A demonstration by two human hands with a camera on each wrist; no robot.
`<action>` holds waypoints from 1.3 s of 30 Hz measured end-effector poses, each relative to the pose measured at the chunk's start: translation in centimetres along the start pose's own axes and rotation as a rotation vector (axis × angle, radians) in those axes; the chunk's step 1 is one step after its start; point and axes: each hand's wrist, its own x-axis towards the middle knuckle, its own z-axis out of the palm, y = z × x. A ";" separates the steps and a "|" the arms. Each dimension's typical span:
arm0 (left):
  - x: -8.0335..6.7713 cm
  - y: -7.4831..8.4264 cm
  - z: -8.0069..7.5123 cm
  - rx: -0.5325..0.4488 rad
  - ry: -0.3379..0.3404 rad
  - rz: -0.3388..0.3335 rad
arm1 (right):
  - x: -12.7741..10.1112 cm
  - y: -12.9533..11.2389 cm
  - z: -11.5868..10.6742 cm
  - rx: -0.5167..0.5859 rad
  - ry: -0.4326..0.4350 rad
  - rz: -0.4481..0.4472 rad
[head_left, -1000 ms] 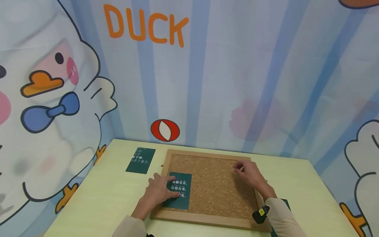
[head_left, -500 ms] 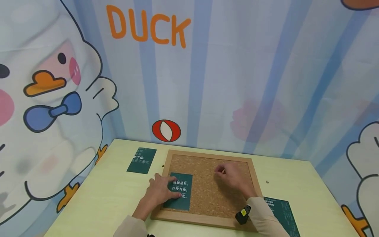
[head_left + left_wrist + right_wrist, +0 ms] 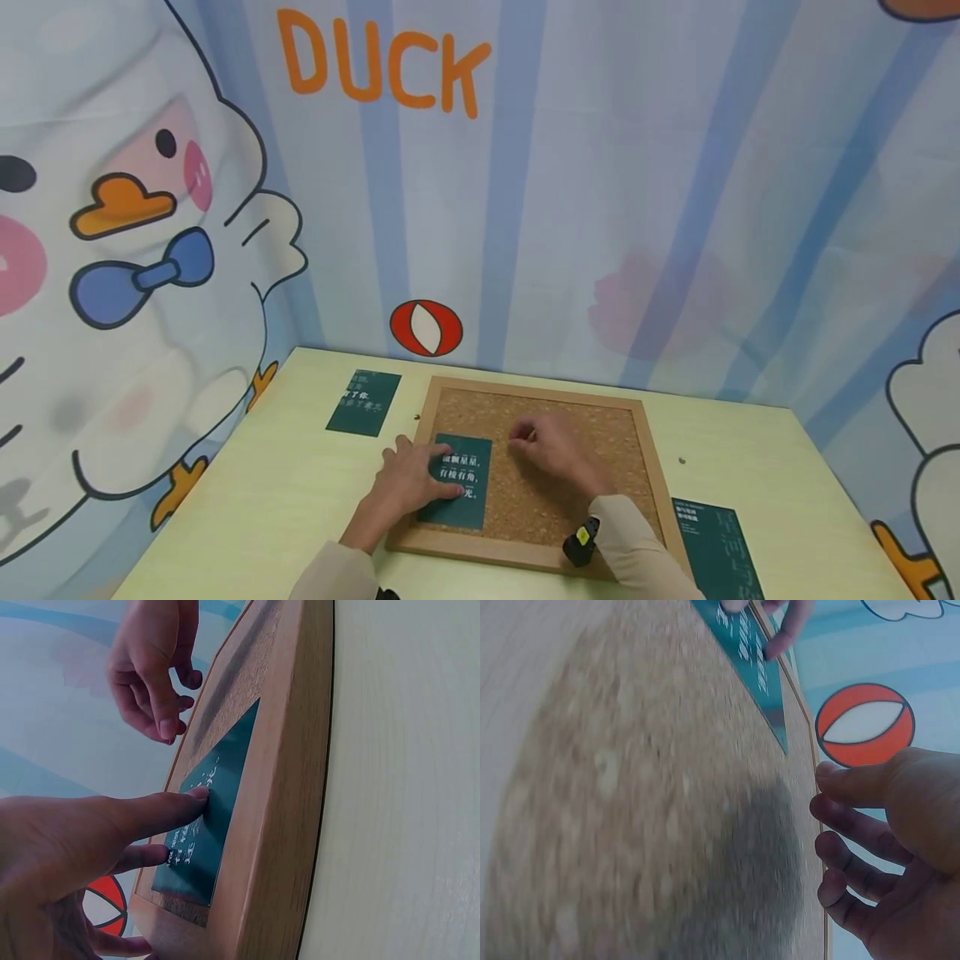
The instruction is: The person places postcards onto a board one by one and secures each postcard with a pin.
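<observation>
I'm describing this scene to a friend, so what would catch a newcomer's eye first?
The cartoon duck on the backdrop at left, with the orange word DUCK above. Below, on the table, a cork board where the left hand presses a green card; the right hand hovers beside it, fingers curled.

In the upper left of the head view you read "DUCK" in orange capitals on the striped backdrop (image 3: 525, 208). On the green card (image 3: 459, 487) lying on the cork board (image 3: 600, 467) you read white Chinese characters, "有棱有角" among them. The second green card (image 3: 363, 402), upper left on the table (image 3: 262, 517), and the third green card (image 3: 712, 550), lower right, carry white print too small for you to read.
</observation>
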 end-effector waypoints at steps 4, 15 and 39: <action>0.1 0.0 0.0 -0.009 -0.006 0.001 | 0.6 -0.8 0.6 0.020 -0.015 -0.016; 0.2 0.0 0.2 -0.018 -0.017 -0.010 | 1.9 -2.2 2.0 0.130 -0.068 0.104; 0.2 -0.2 0.1 -0.009 -0.002 0.004 | 4.1 -2.4 1.7 0.290 -0.178 0.496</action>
